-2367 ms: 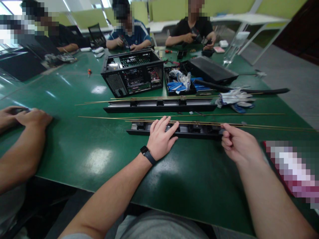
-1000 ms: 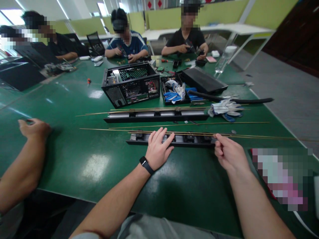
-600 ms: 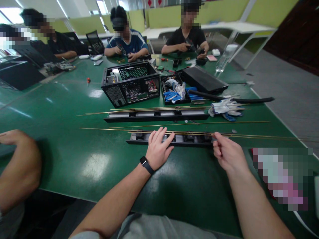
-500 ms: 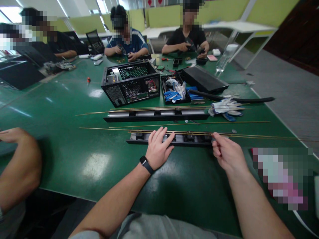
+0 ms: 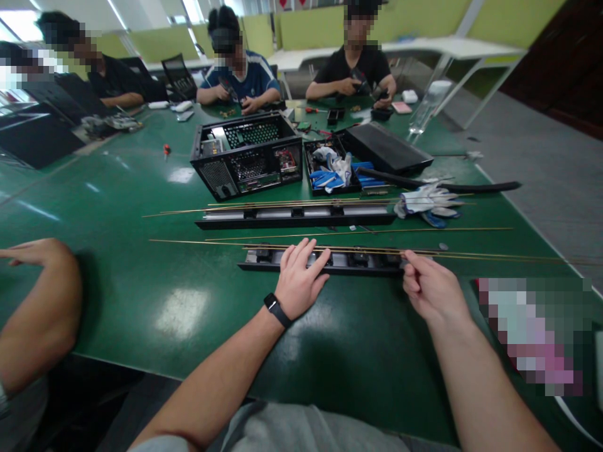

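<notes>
A long black rail (image 5: 264, 268) with dark blocks in its pale channel lies on the green table. Across its middle rests my left hand (image 5: 301, 279), fingers spread, with a black watch on the wrist. Thin brass-coloured rods (image 5: 471, 255) run along the rail, some passing under my left fingers. At the rail's right end my right hand (image 5: 428, 281) is closed in a pinch at the rods; what exactly is between the fingertips is too small to tell. Behind lies a second black rail (image 5: 292, 222) with more rods on it.
A black computer case (image 5: 245, 157), a tray (image 5: 357, 188) with gloves, a black panel (image 5: 391, 149) and a black tube (image 5: 490, 188) stand farther back. White-blue gloves (image 5: 428, 202) lie right. Another person's arm (image 5: 47, 301) rests at left; people sit across the table.
The other person's arm at the left has shifted slightly right. Both my hands look the same as before.
</notes>
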Demonstrator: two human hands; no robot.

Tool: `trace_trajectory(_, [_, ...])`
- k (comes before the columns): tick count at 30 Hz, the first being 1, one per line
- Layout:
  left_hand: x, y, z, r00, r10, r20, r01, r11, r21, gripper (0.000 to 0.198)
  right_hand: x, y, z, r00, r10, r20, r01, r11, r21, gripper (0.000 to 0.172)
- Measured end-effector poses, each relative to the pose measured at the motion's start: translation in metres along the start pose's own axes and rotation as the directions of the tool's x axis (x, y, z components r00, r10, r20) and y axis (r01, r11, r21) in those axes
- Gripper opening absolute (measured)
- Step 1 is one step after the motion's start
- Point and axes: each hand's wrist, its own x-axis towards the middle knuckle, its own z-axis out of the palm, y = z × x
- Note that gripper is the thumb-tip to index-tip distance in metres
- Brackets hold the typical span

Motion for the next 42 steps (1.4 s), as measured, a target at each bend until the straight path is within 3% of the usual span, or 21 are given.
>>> trace_trajectory(13, [0.000, -0.003, 0.001, 1.000, 0.024, -0.015, -0.024, 1.000, 0.009, 0.062, 0.010, 0.002, -0.006, 0.999, -0.020, -0.040, 0.019, 1.000, -0.019, 0.044])
trace_trajectory(22, [0.000, -0.003, 0.001, 1.000, 0.021, -0.012, -0.021, 1.000, 0.013, 0.064, 0.009, 0.005, -0.004, 0.998, -0.061, -0.017, 0.060, 0.995, -0.076, 0.061])
trace_trajectory(37, [0.001, -0.007, 0.003, 0.999, 0.030, -0.018, -0.030, 1.000, 0.002, 0.066, 0.006, -0.005, 0.000, 0.999, 0.006, -0.047, -0.006, 1.000, -0.005, 0.026])
trace_trajectory(42, [0.002, -0.007, 0.004, 1.000, 0.025, -0.018, -0.025, 1.000, -0.001, 0.067, 0.003, -0.011, -0.001, 0.997, 0.024, -0.067, -0.025, 1.000, -0.015, 0.022])
